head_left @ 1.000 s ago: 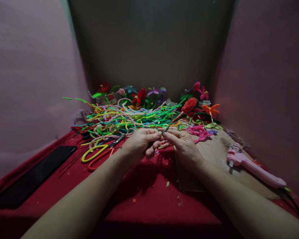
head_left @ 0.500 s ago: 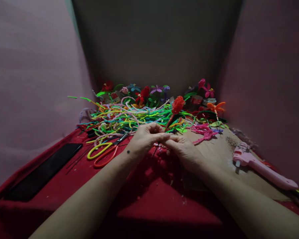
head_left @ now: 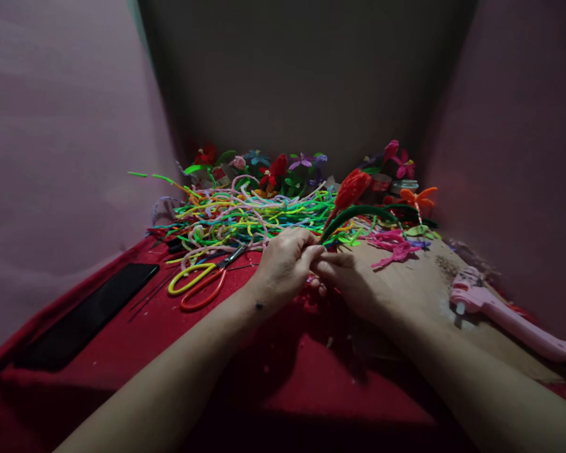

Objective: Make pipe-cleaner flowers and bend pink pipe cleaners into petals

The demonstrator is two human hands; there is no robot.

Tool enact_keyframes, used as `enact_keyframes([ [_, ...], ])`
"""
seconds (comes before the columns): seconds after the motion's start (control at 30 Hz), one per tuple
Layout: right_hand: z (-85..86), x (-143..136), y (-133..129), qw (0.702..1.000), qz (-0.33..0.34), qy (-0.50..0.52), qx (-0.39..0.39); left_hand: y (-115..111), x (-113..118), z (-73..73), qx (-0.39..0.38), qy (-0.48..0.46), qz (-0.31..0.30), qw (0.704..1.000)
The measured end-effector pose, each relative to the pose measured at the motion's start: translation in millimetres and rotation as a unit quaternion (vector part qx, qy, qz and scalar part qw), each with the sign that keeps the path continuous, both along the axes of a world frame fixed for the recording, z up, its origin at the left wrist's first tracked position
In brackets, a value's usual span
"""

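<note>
My left hand [head_left: 287, 261] is closed around the lower stem of a red fuzzy flower [head_left: 353, 189], which leans to the right. A long dark green leaf [head_left: 361, 211] arches rightward from the same stem, just above my fingers. My right hand [head_left: 342, 274] meets the left one, its thumb and fingers pinched at the stem's lower part. The point where the fingertips grip is mostly hidden between the hands.
Behind the hands lies a pile of colourful pipe cleaners [head_left: 245, 217]. Scissors [head_left: 202, 283] and a black phone [head_left: 89, 314] are at left. At right, a pink glue gun [head_left: 509, 314] rests on cardboard [head_left: 415, 296]. Finished flowers [head_left: 268, 173] stand at the back.
The red flower has tilted further right and come nearer, and the green leaf now shows clearly beside it. Both hands remain together at the stem. The view has shifted slightly.
</note>
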State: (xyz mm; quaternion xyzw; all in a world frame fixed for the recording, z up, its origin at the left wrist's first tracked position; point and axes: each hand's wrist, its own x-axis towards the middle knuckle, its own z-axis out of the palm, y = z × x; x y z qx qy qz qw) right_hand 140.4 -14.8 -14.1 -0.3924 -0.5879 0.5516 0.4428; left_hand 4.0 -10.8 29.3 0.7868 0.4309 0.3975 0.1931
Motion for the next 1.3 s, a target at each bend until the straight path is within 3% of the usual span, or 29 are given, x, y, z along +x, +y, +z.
enact_keyframes([
  [0.13,0.3,-1,1,0.999,0.021,0.035,-0.032,0,-1,2.1,-0.012,-0.024,-0.004,1.000],
  [0.23,1.6,-1,1,0.995,0.055,0.060,-0.064,-1,-1,5.4,-0.094,-0.099,-0.041,0.990],
  [0.3,2.6,-1,0,0.991,0.074,0.082,-0.071,0,-1,6.0,-0.180,-0.183,-0.083,0.963],
  [0.4,5.1,0,-1,0.986,0.102,0.115,-0.069,3,-2,3.7,-0.290,-0.311,-0.150,0.893],
  [0.47,6.6,-1,-3,0.984,0.108,0.128,-0.065,5,-4,1.5,-0.323,-0.358,-0.183,0.857],
  [0.53,6.6,-1,-3,0.985,0.094,0.134,-0.062,8,-5,0.1,-0.338,-0.370,-0.204,0.841],
  [0.6,5.2,-2,-2,0.987,0.063,0.138,-0.060,8,-5,0.3,-0.336,-0.365,-0.217,0.841],
  [0.67,3.5,-2,-1,0.990,0.029,0.125,-0.056,7,-4,1.6,-0.314,-0.345,-0.211,0.859],
  [0.77,2.9,-1,-2,0.996,0.007,0.071,-0.045,4,-2,3.4,-0.258,-0.305,-0.156,0.903],
  [0.83,4.1,-1,-3,0.998,0.019,0.041,-0.036,3,-2,3.4,-0.247,-0.294,-0.118,0.916],
  [1.03,3.5,-1,-3,0.985,0.115,0.126,-0.033,9,-8,1.0,-0.345,-0.327,-0.136,0.869],
  [1.3,5.0,-1,-2,0.968,0.133,0.189,-0.099,13,-8,-3.4,-0.410,-0.396,-0.158,0.806],
])
